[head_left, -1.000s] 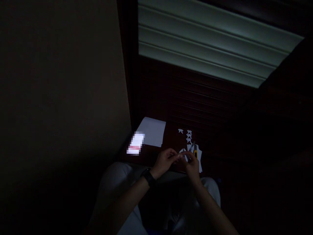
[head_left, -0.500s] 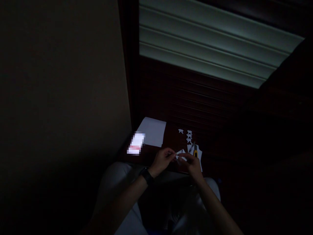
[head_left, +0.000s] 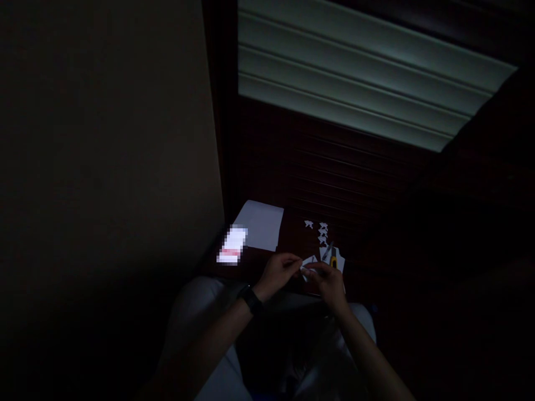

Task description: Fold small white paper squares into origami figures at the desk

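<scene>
My left hand, with a dark watch on its wrist, pinches the left side of a small white piece of paper. From the other side my right hand closes thumb and index finger on the same piece. My fingers partly hide it, and its folds are too dark to make out. Just behind lies more white paper. A yellow and black cutter knife rests on white sheets beyond my right hand, beside a slim pen-like object.
Several small folded paper shapes lie at the table's back, one apart to their left. A larger white sheet and a lit, blurred phone are at left. A wall and a slatted panel bound the dim space.
The fingers of my left hand have shifted slightly and look more drawn together at the paper. Both hands stay in almost the same place, and the other things lie unmoved.
</scene>
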Motion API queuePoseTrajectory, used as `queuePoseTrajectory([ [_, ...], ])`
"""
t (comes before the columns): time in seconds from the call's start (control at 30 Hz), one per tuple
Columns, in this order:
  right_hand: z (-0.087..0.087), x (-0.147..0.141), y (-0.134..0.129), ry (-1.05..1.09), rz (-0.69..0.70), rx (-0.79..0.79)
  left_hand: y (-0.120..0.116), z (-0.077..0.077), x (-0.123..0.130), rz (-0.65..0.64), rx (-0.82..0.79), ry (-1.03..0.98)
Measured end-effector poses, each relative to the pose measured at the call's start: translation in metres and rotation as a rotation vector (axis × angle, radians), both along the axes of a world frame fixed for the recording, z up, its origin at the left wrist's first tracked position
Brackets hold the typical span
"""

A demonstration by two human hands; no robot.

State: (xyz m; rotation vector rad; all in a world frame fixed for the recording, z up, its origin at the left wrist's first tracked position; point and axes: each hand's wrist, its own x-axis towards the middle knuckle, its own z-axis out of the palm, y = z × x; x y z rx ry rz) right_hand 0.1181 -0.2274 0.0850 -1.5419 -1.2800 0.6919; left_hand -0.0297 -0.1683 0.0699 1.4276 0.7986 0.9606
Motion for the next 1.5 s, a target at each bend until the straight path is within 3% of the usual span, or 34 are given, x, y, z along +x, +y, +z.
queuePoseTrajectory([
  [0.33,-0.0084,-0.001,0.0,-0.058,0.017,0.12,-0.001,0.0004,-0.0005,0.01,0.08,-0.003],
  [0.73,-0.0049,-0.0025,-0.0038,-0.211,0.07,0.193,-0.004,0.0013,-0.0027,0.062,-0.002,-0.076],
  [1.13,-0.0035,-0.0047,-0.0043,0.016,0.031,0.173,-0.0065,0.0079,-0.0043,0.008,-0.127,-0.147],
  [1.5,-0.0085,0.0006,0.0,0.097,0.046,0.078,-0.0063,-0.0014,-0.0037,0.001,-0.2,-0.127],
])
